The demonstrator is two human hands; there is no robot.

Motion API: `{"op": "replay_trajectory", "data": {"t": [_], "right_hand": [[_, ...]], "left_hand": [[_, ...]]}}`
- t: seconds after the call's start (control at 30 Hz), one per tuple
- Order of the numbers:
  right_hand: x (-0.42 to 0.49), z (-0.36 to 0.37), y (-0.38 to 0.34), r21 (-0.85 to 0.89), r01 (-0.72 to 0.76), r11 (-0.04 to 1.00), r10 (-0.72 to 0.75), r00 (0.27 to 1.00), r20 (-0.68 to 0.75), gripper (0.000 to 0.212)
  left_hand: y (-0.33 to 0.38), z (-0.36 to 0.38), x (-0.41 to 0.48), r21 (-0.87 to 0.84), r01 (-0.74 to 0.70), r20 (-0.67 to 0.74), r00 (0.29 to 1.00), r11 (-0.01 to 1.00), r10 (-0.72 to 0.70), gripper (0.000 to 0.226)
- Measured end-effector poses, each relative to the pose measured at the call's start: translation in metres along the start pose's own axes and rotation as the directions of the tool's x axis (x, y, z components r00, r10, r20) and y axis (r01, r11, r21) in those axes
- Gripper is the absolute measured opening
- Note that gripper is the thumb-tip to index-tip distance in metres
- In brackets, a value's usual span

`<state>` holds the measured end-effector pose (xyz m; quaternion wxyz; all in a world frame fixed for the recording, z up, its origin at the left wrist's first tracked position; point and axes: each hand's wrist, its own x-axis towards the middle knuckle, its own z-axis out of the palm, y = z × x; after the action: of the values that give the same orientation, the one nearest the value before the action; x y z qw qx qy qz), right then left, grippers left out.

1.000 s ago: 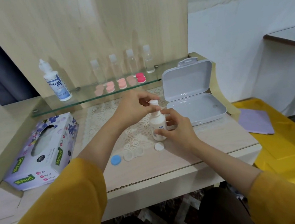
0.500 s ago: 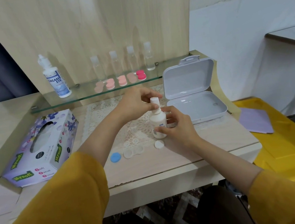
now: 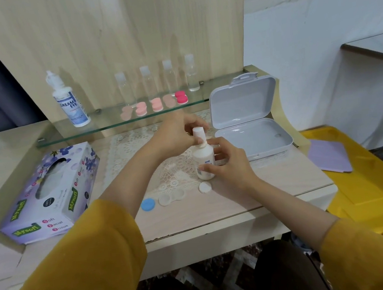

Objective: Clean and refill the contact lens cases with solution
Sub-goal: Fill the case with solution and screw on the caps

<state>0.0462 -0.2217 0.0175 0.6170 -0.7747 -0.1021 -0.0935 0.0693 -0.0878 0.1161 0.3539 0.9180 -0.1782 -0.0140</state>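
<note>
Bench (image 3: 218, 211) of pale wood below a glass shelf (image 3: 111, 128), with a lace mat (image 3: 138, 156) at its middle. Item: small solution bottle (image 3: 204, 160), upright on the mat, its body clasped by the right grip (image 3: 229, 164), fingers curled round the label. Its cap (image 3: 198, 133) is pinched by the left grip (image 3: 177, 134). Change over the last second: bottle and both grips have scarcely shifted, but the left fingers have worked round the cap, which now looks slightly tilted on the neck. By my reading it is being unscrewed and is not yet off, so no filling has begun. Just in front lie the open lens case (image 3: 171, 198), wells up, with a blue lid (image 3: 148, 204) to its left and a white lid (image 3: 204, 187) to its right. Further out: tissue box (image 3: 49, 191) on the left, open white box (image 3: 248, 123) on the right.
</note>
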Motion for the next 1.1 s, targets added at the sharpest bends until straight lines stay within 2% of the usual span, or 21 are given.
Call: {"op": "replay_trajectory", "data": {"t": [0.03,0.1,0.17,0.23,0.3,0.4,0.53,0.63,0.73,0.8,0.87,0.93,1.0,1.1], "right_hand": [[0.0,0.0,0.0,0.001,-0.002,1.0,0.002,1.0,0.0,0.046],[0.0,0.001,0.0,-0.001,-0.005,1.0,0.005,1.0,-0.005,0.045],[-0.001,0.001,0.0,-0.001,-0.011,1.0,0.011,1.0,-0.01,0.045],[-0.001,0.001,-0.001,0.007,-0.013,1.0,0.013,1.0,-0.01,0.045],[-0.002,0.001,-0.001,0.02,-0.015,1.0,0.015,1.0,-0.008,0.045],[-0.002,0.001,-0.001,0.012,-0.014,1.0,0.014,1.0,-0.008,0.045],[-0.002,0.001,0.0,0.018,-0.022,1.0,0.022,1.0,-0.007,0.049],[-0.002,0.001,0.001,0.018,-0.016,1.0,0.016,1.0,-0.005,0.046],[-0.001,0.002,0.003,0.015,-0.014,1.0,0.014,1.0,-0.014,0.045],[-0.002,0.002,0.004,0.014,-0.011,1.0,0.011,1.0,-0.02,0.046],[-0.002,0.002,0.004,0.007,-0.006,1.0,0.006,1.0,-0.019,0.046],[-0.001,0.002,0.005,-0.007,-0.005,1.0,0.005,1.0,-0.017,0.046],[0.001,0.002,0.005,-0.012,-0.011,1.0,0.011,1.0,-0.015,0.046],[0.0,0.002,0.005,-0.008,-0.011,1.0,0.011,1.0,-0.013,0.046]], "left_hand": [[-0.001,-0.002,-0.001,-0.026,0.0,0.036,0.999,1.0,0.001,0.04],[-0.002,-0.002,-0.001,-0.015,-0.002,-0.026,1.0,1.0,0.002,0.044],[-0.002,0.003,-0.001,0.01,0.004,-0.171,0.985,1.0,-0.002,0.033],[-0.001,0.005,0.001,0.026,-0.002,-0.222,0.975,1.0,0.008,0.022],[0.0,0.003,0.001,0.039,-0.019,-0.154,0.988,0.999,0.024,0.013],[0.001,0.0,0.0,0.013,-0.03,-0.074,0.997,0.999,0.031,0.031],[-0.003,0.007,-0.002,0.061,0.024,-0.224,0.975,0.998,-0.009,0.025],[-0.007,0.008,-0.001,0.009,0.004,-0.186,0.983,1.0,-0.002,0.017],[-0.008,0.004,-0.002,0.011,-0.026,-0.097,0.995,1.0,0.027,0.028],[-0.009,0.005,-0.001,0.012,-0.012,-0.142,0.99,1.0,0.013,0.032],[-0.009,0.008,-0.002,0.022,0.019,-0.232,0.973,1.0,-0.013,0.031],[-0.011,0.01,-0.001,0.027,0.004,-0.264,0.965,1.0,0.003,0.026],[-0.011,0.01,-0.001,0.05,-0.025,-0.209,0.977,0.998,0.035,0.015],[-0.008,0.008,-0.002,0.118,-0.06,-0.101,0.992,0.991,0.072,0.024]]}}
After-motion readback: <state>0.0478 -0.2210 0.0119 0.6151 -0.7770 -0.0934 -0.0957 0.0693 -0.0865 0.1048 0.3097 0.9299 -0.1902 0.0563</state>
